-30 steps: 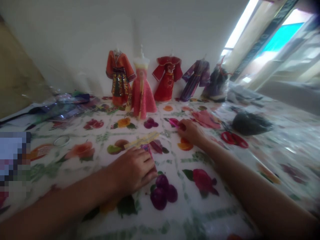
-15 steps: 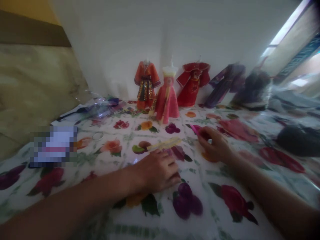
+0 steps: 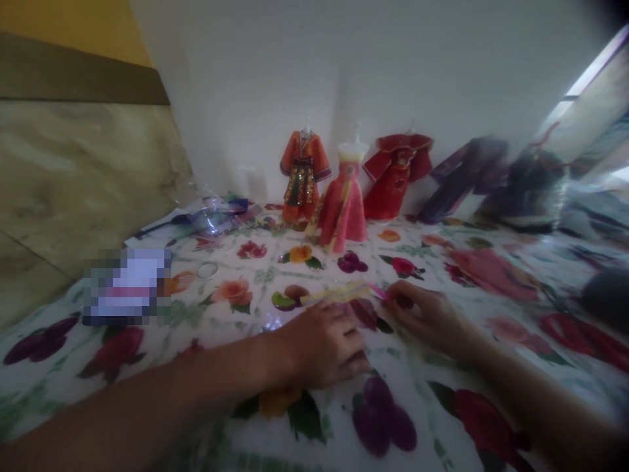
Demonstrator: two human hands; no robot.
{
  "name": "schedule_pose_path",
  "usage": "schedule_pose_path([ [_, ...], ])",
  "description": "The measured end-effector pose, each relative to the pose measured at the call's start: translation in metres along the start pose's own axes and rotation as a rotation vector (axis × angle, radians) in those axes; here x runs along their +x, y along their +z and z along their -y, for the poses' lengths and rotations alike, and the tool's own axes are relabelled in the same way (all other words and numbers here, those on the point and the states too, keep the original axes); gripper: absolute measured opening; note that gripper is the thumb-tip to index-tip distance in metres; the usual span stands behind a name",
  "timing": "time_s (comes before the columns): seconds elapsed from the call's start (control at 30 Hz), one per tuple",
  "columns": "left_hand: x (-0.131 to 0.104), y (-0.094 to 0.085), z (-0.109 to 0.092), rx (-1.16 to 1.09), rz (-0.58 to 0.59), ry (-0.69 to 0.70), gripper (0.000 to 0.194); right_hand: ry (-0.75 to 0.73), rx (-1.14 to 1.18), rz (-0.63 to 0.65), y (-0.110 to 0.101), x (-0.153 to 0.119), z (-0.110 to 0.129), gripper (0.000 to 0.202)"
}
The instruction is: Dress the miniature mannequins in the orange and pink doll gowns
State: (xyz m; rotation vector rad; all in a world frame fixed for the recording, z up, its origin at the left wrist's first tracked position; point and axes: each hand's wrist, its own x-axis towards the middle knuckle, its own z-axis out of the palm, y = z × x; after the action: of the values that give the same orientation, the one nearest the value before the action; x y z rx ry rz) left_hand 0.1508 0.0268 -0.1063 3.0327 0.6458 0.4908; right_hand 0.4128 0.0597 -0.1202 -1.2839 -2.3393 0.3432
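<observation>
A narrow pale yellow strip (image 3: pixel 339 293) lies on the flowered tablecloth. My left hand (image 3: pixel 322 344) rests palm down at the strip's near edge, its fingers bent and slightly apart; anything under the palm is hidden. To the right, my right hand (image 3: pixel 417 314) pinches a small bright pink stick-like piece (image 3: pixel 378 292) between thumb and fingertips. The pink piece's tip is at the right end of the yellow strip; whether they touch is hard to tell.
Small dressed forms stand along the wall, among them a pink dress (image 3: pixel 344 210) and an orange robe (image 3: pixel 303 174). Clear plastic (image 3: pixel 211 213), a phone-like object (image 3: pixel 130 285) and a ring (image 3: pixel 207 269) lie left. Pink fabric (image 3: pixel 494 272) and red-handled scissors (image 3: pixel 584 337) lie right.
My right hand has brought the pink piece left and down to the right end of the yellow strip. My left hand stays by the strip. The view has shifted slightly left.
</observation>
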Motion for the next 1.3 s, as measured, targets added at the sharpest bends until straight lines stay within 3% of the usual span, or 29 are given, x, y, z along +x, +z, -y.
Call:
schedule_pose_path([
  [0.23, 0.0, -0.011, 0.004, -0.081, -0.039, -0.06, 0.031, 0.034, 0.027, -0.093, 0.0, -0.001, -0.006, 0.005],
  [0.4, 0.001, -0.021, -0.004, -0.109, 0.014, -0.116, 0.029, 0.051, 0.159, -0.228, 0.0, 0.003, -0.005, 0.01],
  [0.67, 0.003, -0.013, -0.03, -0.074, 0.026, 0.165, 0.037, 0.173, 0.569, -0.297, -0.005, 0.011, -0.002, 0.018],
  [0.9, 0.006, -0.01, -0.023, -0.14, -0.015, 0.143, 0.037, 0.276, 0.691, -0.341, -0.013, 0.012, 0.008, 0.016],
  [1.07, 0.011, -0.022, -0.017, -0.182, 0.001, 0.031, 0.033, 0.31, 0.756, -0.397, -0.005, 0.015, -0.005, 0.023],
  [1.3, 0.016, -0.035, -0.011, -0.184, -0.056, 0.025, 0.031, 0.383, 0.967, -0.39, -0.003, 0.018, -0.009, 0.023],
])
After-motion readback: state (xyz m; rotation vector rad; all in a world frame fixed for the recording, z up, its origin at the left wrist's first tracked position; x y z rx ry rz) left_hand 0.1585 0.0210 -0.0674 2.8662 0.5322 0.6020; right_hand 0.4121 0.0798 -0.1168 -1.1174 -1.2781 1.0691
